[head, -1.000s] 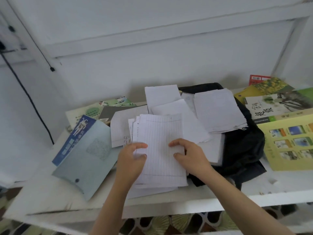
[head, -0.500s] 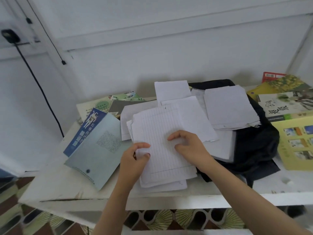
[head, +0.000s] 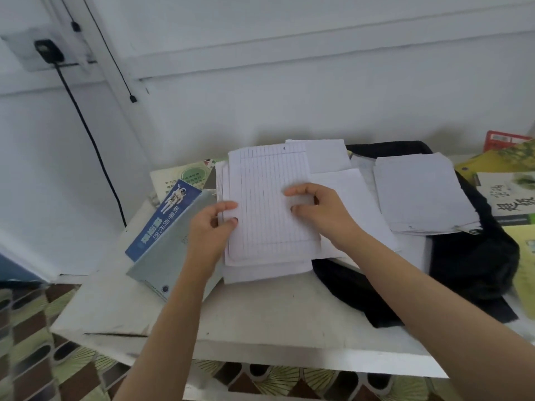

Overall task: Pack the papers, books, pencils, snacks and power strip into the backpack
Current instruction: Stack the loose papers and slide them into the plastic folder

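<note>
left hand pinches paper stack left edge | right hand pinches its top sheet | stack on desk

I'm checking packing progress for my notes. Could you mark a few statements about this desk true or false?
1. The left hand and right hand both hold the lined paper stack. True.
2. The backpack lies left of that stack. False: it lies to its right.
3. A blue book lies left of the stack. True.
4. Nothing rests on the backpack. False: a pile of white sheets lies on it.
5. The lined stack is inside the backpack. False: it is over the table, outside the backpack.
</note>
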Available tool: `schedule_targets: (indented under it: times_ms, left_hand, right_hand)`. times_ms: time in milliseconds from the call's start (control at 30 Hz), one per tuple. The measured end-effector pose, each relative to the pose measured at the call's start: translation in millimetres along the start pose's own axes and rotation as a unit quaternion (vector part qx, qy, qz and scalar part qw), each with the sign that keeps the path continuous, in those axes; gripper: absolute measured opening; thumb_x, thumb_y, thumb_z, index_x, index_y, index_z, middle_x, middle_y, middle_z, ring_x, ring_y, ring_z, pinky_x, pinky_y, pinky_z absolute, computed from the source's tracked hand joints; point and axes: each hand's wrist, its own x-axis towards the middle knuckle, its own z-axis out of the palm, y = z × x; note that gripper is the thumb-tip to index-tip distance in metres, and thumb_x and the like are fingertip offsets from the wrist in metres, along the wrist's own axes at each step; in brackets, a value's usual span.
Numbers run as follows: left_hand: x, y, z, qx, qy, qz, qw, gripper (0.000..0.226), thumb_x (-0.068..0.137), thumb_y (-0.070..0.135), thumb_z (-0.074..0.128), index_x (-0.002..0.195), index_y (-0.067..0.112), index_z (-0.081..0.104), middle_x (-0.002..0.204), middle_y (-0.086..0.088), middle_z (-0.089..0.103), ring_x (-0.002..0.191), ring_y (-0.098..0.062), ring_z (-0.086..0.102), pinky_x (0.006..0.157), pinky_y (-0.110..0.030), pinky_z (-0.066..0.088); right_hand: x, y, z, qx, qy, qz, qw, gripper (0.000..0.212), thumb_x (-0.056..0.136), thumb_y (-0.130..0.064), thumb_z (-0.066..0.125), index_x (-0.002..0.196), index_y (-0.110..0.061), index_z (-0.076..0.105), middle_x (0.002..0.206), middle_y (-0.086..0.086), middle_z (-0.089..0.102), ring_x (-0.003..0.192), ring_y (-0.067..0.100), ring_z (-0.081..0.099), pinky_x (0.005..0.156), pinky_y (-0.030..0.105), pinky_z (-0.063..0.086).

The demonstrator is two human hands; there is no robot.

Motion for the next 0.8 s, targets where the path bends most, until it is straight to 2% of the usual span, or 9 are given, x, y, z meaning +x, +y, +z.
schedule_targets:
  times_ms: [100,167,267,367,400,467,533,700,800]
  left_hand:
    - [23.5,2.6,3.0,0.091,0.0,0.015,0.996,0.027,0.087,-0.001,0.056,0.108,0.016,0.061,0.117,-0.001,0.053,0.101,-0.012,0.054,0.074,-0.01,0.042]
    - [33.3,0.7,7.6,0.149,-0.01,-0.003,0.989,0.028,0.087,-0.001,0.057,0.112,0.013,0.061,0.121,-0.008,0.053,0.108,-0.022,0.052,0.082,-0.022,0.041]
    - [38.6,-4.7,15.0,0.158,-0.032,-0.036,0.986,0.03,0.086,-0.002,0.057,0.113,0.01,0.06,0.114,-0.003,0.05,0.094,-0.014,0.049,0.076,-0.021,0.038]
    - [39.8,-10.4,19.3,0.135,-0.011,-0.038,0.99,0.033,0.083,-0.005,0.058,0.113,0.008,0.06,0.104,0.002,0.051,0.078,-0.007,0.048,0.061,-0.013,0.036]
    - [39.1,-10.7,19.2,0.125,0.001,-0.041,0.991,0.034,0.082,-0.005,0.059,0.113,0.008,0.06,0.099,0.004,0.052,0.074,-0.005,0.047,0.059,-0.011,0.035]
    - [37.1,-9.4,18.5,0.088,-0.002,-0.055,0.995,0.033,0.082,-0.005,0.059,0.111,0.009,0.061,0.102,0.002,0.054,0.077,-0.005,0.049,0.062,-0.011,0.038]
    - [33.6,-4.9,18.9,0.036,-0.026,-0.057,0.997,0.029,0.082,-0.005,0.059,0.104,0.013,0.063,0.112,-0.005,0.056,0.092,-0.014,0.054,0.071,-0.017,0.045]
    - [24.1,14.5,38.5,-0.014,-0.056,-0.025,0.998,0.033,0.082,-0.003,0.062,0.102,0.023,0.063,0.119,-0.001,0.056,0.109,-0.017,0.053,0.085,-0.025,0.047]
    - [20.7,20.4,59.7,0.018,-0.1,-0.008,0.995,0.036,0.082,-0.001,0.063,0.108,0.025,0.063,0.123,0.005,0.052,0.115,-0.013,0.048,0.098,-0.028,0.041]
  right_hand:
    - [21.0,2.8,5.2,-0.067,0.003,0.007,0.998,0.032,0.087,0.001,0.054,0.107,-0.02,0.064,0.11,-0.014,0.053,0.09,-0.004,0.048,0.066,0.001,0.039]
    - [30.8,7.1,8.8,-0.116,-0.002,0.032,0.993,0.034,0.087,0.0,0.053,0.114,-0.019,0.062,0.119,-0.009,0.051,0.1,0.004,0.044,0.077,0.01,0.036]
    - [37.2,10.2,15.6,-0.141,-0.005,0.06,0.988,0.038,0.088,-0.002,0.052,0.122,-0.018,0.056,0.131,-0.001,0.045,0.105,0.011,0.041,0.08,0.016,0.035]
    - [38.3,8.6,17.5,-0.125,0.025,0.065,0.99,0.042,0.087,0.001,0.051,0.124,-0.017,0.054,0.13,0.0,0.045,0.096,0.009,0.04,0.056,0.005,0.036]
    - [38.0,7.7,16.3,-0.116,0.034,0.071,0.99,0.042,0.087,0.002,0.051,0.124,-0.017,0.055,0.129,-0.001,0.045,0.095,0.009,0.041,0.055,0.004,0.036]
    - [36.5,5.7,11.2,-0.093,0.038,0.083,0.991,0.041,0.086,0.003,0.048,0.12,-0.019,0.057,0.126,-0.002,0.046,0.099,0.012,0.043,0.07,0.01,0.041]
    - [32.3,2.1,2.4,-0.077,0.037,0.097,0.992,0.038,0.087,0.0,0.046,0.117,-0.02,0.059,0.12,-0.003,0.047,0.102,0.016,0.046,0.085,0.026,0.044]
    - [19.0,0.5,-32.4,-0.087,0.083,0.056,0.991,0.037,0.086,-0.002,0.047,0.111,-0.025,0.061,0.11,-0.012,0.049,0.092,0.007,0.049,0.068,0.016,0.04]
    - [12.8,4.5,-57.1,-0.137,0.115,0.044,0.983,0.039,0.086,0.0,0.045,0.112,-0.025,0.06,0.113,-0.012,0.047,0.088,0.006,0.048,0.061,0.013,0.038]
